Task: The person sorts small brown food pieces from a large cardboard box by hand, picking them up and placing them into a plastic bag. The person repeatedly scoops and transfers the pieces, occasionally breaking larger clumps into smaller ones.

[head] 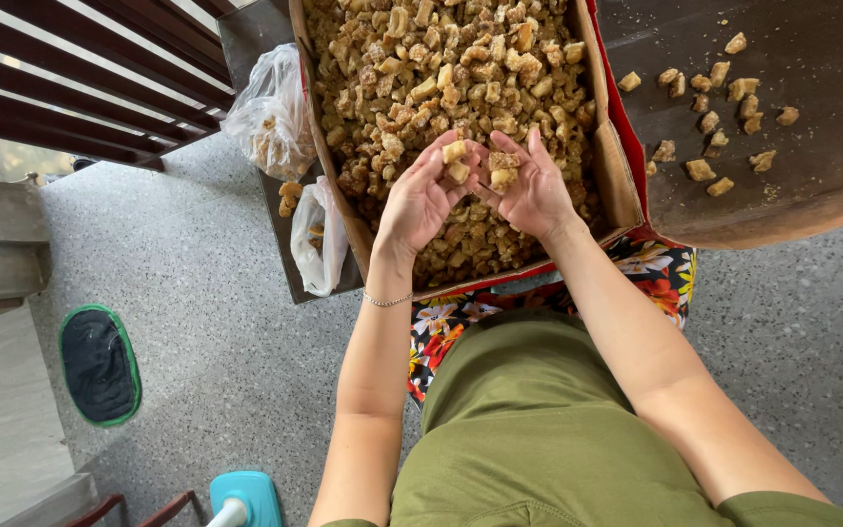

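Head view, left to right, all places taken from the cardboard box (pixel 609 171). Well left of the box: a dark mat with a green rim (pixel 99 364) on the speckled floor (pixel 217 322). Just beside the box's left wall: two thin clear plastic bags (pixel 270 117), each with a few chunks inside, lying on a dark tray (pixel 246 39). Box is filled nearly to the rim with small tan, sugar-crusted chunks (pixel 421 59). Left hand (pixel 420 200) over the box, palm up, fingers curled narrowly around a couple of chunks (pixel 457 161). Right hand (pixel 535 190) touching it, fingers half open, cupping more chunks (pixel 501 171). Judgement: pieces look light, firm, irregular, dry-crusted and possibly tacky; crust likely sheds crumbs under a hard pinch. Best taken by a loose scoop or a light pinch across the wider faces. Right of the box: a red-edged flap, then a dark wooden bench (pixel 812 185) with scattered loose chunks (pixel 724 88). Box walls are low; open room directly above the heap, tight towards the lap on the near side.
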